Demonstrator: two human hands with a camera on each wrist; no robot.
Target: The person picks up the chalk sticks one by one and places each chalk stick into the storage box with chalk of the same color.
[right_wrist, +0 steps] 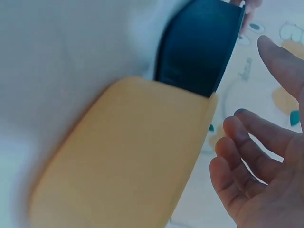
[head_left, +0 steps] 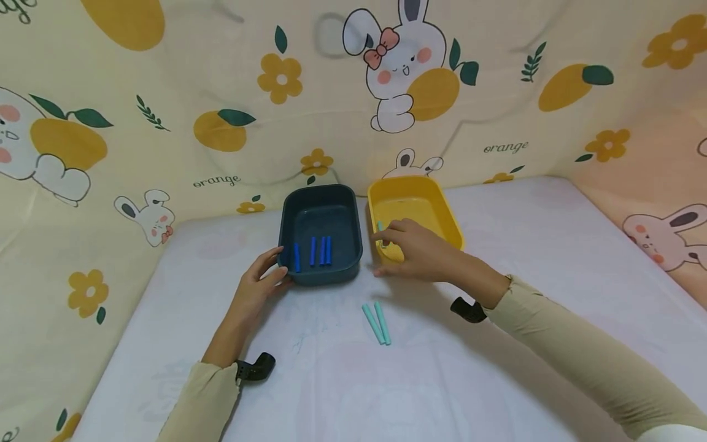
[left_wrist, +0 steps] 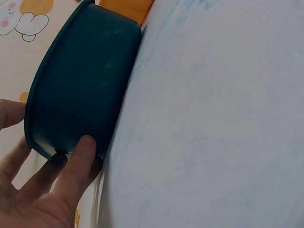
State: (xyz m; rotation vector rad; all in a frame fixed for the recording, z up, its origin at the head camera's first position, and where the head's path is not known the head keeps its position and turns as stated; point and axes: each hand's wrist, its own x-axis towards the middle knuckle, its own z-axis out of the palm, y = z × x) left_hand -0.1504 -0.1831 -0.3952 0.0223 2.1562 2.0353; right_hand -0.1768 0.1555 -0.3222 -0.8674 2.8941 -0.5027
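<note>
The person's right grip [head_left: 414,248] is hovering at the near-left corner of a yellow tray [head_left: 415,207], its fingers spreading loosely apart, released, while a partly hidden mint-green stick [head_left: 379,226] is showing inside, just beside the fingertips. The left grip [head_left: 261,281] is holding the near-left corner of a dark teal tray [head_left: 323,215], where four blue sticks [head_left: 313,250] are resting; nearer the person, two more mint-green sticks [head_left: 382,322] are lying on the white-covered surface [head_left: 309,368].

Soft light fills my head view, my right arm [head_left: 580,353] shadowing the counter [head_left: 309,399], while my left wrist view is dim and my right one bluish, the yellow tray [right_wrist: 118,156] blurred along its left edge.
</note>
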